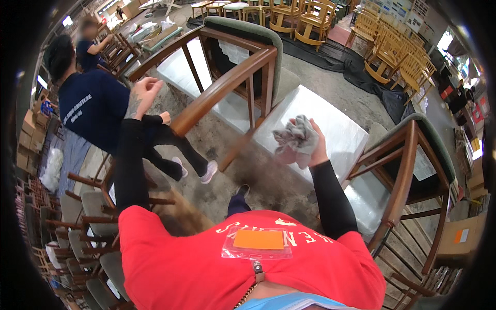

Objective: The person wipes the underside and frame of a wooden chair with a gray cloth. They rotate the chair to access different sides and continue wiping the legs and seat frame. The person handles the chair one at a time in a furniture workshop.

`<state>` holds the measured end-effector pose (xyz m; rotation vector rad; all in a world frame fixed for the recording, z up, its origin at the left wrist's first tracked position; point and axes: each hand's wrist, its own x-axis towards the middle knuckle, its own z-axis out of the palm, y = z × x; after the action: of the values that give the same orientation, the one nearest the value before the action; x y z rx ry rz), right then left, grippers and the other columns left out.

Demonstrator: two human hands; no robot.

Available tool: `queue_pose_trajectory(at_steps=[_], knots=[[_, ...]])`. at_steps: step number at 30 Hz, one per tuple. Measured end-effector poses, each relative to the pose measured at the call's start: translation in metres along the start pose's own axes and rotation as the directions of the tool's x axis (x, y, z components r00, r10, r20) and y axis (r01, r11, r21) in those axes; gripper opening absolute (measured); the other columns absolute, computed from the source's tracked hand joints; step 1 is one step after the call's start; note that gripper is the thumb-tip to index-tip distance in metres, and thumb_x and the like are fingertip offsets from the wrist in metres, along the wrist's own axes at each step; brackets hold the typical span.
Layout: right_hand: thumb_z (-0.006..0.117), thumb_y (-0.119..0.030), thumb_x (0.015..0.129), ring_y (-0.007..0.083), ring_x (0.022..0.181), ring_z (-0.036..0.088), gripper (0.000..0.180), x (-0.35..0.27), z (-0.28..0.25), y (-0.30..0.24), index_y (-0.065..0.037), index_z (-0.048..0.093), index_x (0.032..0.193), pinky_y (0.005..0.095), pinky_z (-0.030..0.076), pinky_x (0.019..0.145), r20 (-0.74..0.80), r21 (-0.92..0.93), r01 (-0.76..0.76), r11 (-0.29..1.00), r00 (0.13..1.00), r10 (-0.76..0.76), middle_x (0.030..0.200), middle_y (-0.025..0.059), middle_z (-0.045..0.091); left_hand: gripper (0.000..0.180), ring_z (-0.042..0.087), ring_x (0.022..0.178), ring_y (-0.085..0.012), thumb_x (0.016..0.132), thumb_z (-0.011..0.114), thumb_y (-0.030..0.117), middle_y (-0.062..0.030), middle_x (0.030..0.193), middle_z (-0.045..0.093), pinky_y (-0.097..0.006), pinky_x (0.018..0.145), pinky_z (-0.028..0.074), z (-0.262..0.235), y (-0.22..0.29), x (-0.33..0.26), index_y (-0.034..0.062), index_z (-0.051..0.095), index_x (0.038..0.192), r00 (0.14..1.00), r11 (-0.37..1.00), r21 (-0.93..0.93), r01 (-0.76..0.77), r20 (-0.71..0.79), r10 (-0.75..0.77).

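Observation:
In my right hand is a crumpled grey cloth, gripped above a pale, plastic-wrapped surface. My left hand is raised on the left, its fingers curled together near a wooden chair arm; whatever they may hold is too small to make out. That arm belongs to a brown wooden armchair with a grey-green padded back, standing ahead of me. A second armchair of the same kind is at my right, beyond my right forearm.
A co-worker in a dark blue shirt stands close on my left, and another person is farther back. Upholstered chairs are stacked at lower left. Light wooden chairs fill the far right, beside black sheeting. A cardboard box sits at right.

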<state>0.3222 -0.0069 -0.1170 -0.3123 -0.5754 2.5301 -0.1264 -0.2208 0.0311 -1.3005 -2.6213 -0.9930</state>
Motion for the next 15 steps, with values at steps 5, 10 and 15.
queue_pose_trajectory(at_steps=[5,10,15], knots=[[0.057,-0.041,0.103,0.0256,0.105,0.069,0.042,0.128,0.054,0.024,-0.004,0.066,0.121,0.0419,0.056,0.097,0.004,-0.025,-0.029,0.999,1.0,0.029,0.113,0.0126,0.072,0.075,0.058,0.126,-0.0377,0.083,0.074,0.049,-0.0243,0.133,0.061,-0.045,0.106,0.047,-0.045,-0.101,0.116,0.0021,0.056,0.138,0.991,0.856,0.501,-0.124,0.015,0.135],[0.062,-0.042,0.1,0.0227,0.092,0.072,0.037,0.201,0.068,-0.011,-0.01,0.07,0.116,0.0393,0.059,0.086,0.168,-0.026,-0.115,0.993,0.979,0.118,0.105,0.009,0.074,0.058,0.069,0.108,-0.0321,0.087,0.079,0.034,-0.0197,0.116,0.071,-0.042,0.094,0.053,-0.035,-0.15,0.204,-0.0009,0.06,0.13,0.859,0.965,0.137,-0.225,0.495,0.13],[0.071,-0.03,0.094,0.0167,0.083,0.07,0.024,0.219,0.078,0.006,-0.01,0.068,0.107,0.0324,0.058,0.078,0.028,-0.102,-0.039,0.994,0.999,0.042,0.098,0.0038,0.072,0.022,0.05,0.045,-0.0133,0.083,0.072,0.009,-0.0024,0.069,0.056,-0.029,0.038,0.043,-0.005,-0.16,0.209,0.0054,0.06,0.1,0.855,0.985,-0.119,0.123,0.517,-0.044]])
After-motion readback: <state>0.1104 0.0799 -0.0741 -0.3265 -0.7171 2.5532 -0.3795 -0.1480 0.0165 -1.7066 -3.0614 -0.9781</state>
